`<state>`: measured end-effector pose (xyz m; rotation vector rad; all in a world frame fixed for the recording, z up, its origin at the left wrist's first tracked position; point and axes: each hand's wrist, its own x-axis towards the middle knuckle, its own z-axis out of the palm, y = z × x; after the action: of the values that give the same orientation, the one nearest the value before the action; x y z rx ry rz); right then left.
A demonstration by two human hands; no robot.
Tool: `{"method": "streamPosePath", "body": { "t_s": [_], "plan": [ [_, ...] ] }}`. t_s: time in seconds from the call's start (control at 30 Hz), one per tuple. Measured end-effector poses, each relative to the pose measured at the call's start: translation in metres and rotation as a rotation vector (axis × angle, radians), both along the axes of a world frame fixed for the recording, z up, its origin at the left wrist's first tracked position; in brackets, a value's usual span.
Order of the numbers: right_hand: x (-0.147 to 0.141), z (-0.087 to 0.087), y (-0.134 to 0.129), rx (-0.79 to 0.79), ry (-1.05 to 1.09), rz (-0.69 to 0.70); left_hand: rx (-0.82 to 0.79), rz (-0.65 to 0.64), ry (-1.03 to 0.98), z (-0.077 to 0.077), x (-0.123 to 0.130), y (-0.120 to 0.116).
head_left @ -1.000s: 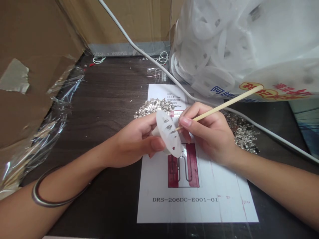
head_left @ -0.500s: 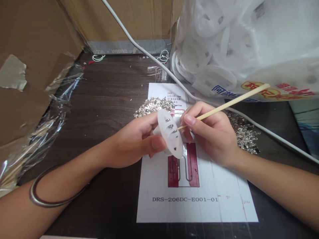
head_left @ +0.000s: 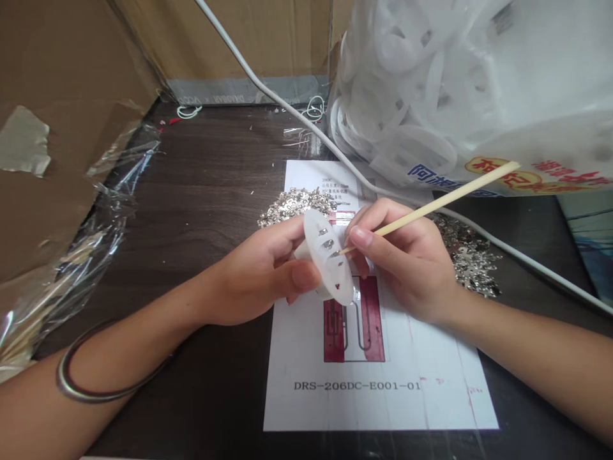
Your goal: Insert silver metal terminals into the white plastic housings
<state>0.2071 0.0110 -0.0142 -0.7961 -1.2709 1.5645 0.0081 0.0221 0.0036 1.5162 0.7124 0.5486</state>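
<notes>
Tilted on edge, a white translucent plastic disc (head_left: 330, 268) with slots and small metal pieces in them is held by my left hand (head_left: 261, 275), thumb on the near side. My right hand (head_left: 407, 255) pinches a pale wooden stick (head_left: 431, 206) between thumb and fingers. The stick's thin tip is at a slot in the disc. Behind my left fingers lies a pile of small metal parts (head_left: 292, 203). A second metal pile (head_left: 472, 262) is partly hidden by my right hand. Both hands are above a printed sheet (head_left: 383, 409).
At the upper right stands a clear bag (head_left: 412, 83) full of white plastic parts. A white cable (head_left: 268, 92) crosses the dark table (head_left: 205, 172) diagonally. Cardboard (head_left: 62, 64) and clear film (head_left: 86, 255) are on the left, with a cardboard box (head_left: 249, 38) at the back.
My right hand and the stick have shifted very slightly, with the tip a little lower at the slot. My left hand and the disc have barely moved.
</notes>
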Motion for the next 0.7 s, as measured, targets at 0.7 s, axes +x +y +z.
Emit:
{"method": "streamPosePath", "body": {
  "t_s": [0.7],
  "plan": [
    [0.0006, -0.0013, 0.0001, 0.077, -0.040, 0.009, 0.032, 0.009, 0.018, -0.0023, -0.0004, 0.0002]
  ]
}}
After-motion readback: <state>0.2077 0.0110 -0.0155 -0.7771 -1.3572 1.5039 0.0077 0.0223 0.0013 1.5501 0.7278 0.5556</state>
